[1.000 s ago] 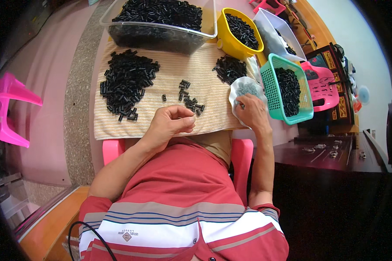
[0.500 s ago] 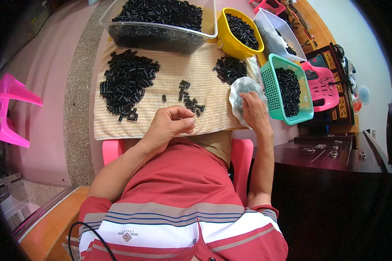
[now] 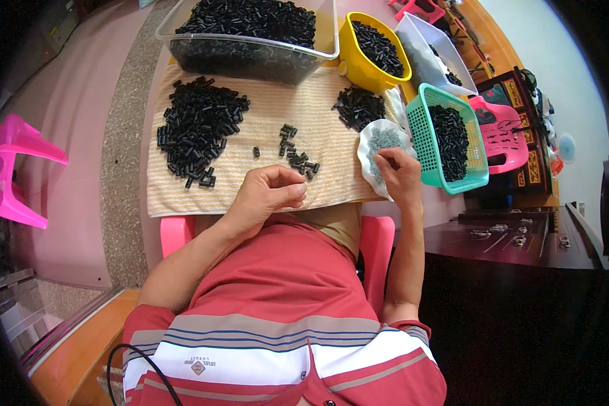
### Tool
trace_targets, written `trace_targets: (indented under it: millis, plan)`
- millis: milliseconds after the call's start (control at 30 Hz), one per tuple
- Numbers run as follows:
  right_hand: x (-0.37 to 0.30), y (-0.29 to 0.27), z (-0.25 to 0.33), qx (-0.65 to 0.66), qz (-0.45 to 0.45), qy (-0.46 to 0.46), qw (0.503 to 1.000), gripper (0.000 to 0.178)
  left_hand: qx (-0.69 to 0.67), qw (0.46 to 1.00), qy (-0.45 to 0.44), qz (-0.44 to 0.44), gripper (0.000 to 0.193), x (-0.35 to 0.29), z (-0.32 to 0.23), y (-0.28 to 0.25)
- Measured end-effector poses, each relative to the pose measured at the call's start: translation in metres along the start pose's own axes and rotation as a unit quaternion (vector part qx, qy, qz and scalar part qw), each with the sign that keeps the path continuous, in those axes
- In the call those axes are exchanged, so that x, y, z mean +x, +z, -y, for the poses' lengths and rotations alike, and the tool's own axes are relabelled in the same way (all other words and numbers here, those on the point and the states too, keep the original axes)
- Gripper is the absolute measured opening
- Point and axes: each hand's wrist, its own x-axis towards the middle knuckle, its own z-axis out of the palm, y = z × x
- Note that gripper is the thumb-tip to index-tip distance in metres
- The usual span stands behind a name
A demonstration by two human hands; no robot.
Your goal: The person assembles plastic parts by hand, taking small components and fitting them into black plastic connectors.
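Note:
At the towel's near edge, my left hand (image 3: 267, 195) is closed with thumb and fingertips pressed together; whatever they hold is too small to make out. My right hand (image 3: 400, 177) pinches its fingertips over the near right rim of a white scalloped dish (image 3: 365, 154). Tiny grey-green pieces (image 3: 386, 140) fill that dish, and I cannot tell whether one is between my fingers. Just beyond my left hand lie several short black cylinders (image 3: 298, 161), with a single black cylinder (image 3: 256, 152) apart to their left.
A large pile of black cylinders (image 3: 196, 128) covers the striped towel's left side; a smaller black pile (image 3: 358, 108) lies beyond the dish. Behind stand a clear bin (image 3: 250, 57), a yellow tub (image 3: 350, 57) and a white bin (image 3: 423, 57). A green basket (image 3: 463, 183) stands right.
My right hand has drawn back slightly toward me from the middle of the dish to its near edge, fingertips still pinched. My left hand stays almost in place.

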Motion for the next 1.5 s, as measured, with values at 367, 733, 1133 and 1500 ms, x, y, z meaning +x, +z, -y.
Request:
trace_targets:
  millis: [367, 733, 1133, 1500]
  plan:
    - [-0.015, 0.019, 0.042, 0.319, 0.087, 0.016, 0.944, 0.009, 0.026, 1.0, 0.009, 0.006, 0.017, -0.004, 0.001, 0.004]
    - [-0.024, 0.059, 0.076, 0.385, 0.145, -0.087, 0.907, 0.017, -0.052, 0.997, -0.02, 0.052, 0.015, -0.004, -0.006, 0.005]
    - [-0.031, 0.07, 0.086, 0.388, 0.141, -0.068, 0.908, 0.016, -0.085, 0.995, -0.002, 0.059, 0.014, -0.003, -0.003, 0.001]
    - [-0.029, 0.068, 0.083, 0.445, 0.146, -0.02, 0.883, 0.01, -0.025, 0.998, 0.026, 0.052, 0.016, -0.002, -0.001, 0.003]
